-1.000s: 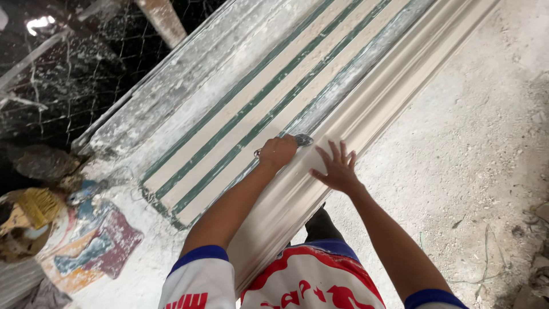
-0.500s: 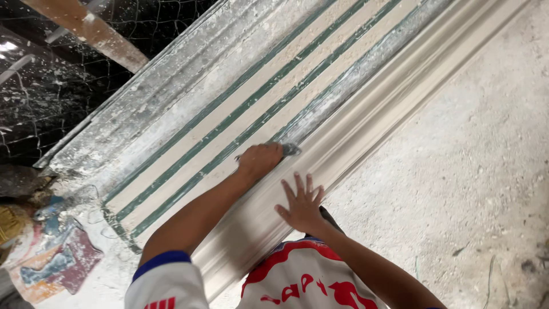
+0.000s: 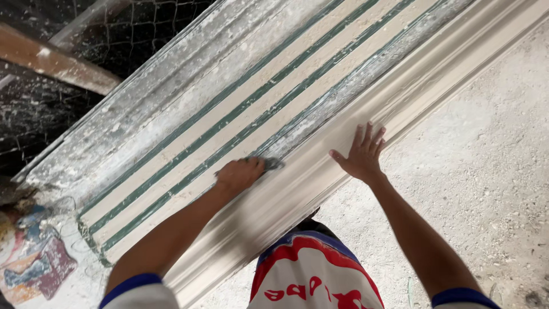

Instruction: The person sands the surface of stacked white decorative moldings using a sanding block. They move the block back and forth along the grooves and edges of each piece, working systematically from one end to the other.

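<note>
Here the left hand (image 3: 239,174) presses a grey pad (image 3: 273,164) onto the moulding (image 3: 297,189).

The left hand (image 3: 239,174) hides most of a small grey tool (image 3: 273,164); the moulding (image 3: 320,171) runs off-frame.

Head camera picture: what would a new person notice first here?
First, the long pale moulding with green stripes, which runs slantwise from lower left to upper right. The left hand presses a small grey tool on it at the middle, and the right hand lies flat with spread fingers on its white edge. Dusty ground fills the right side.
</note>
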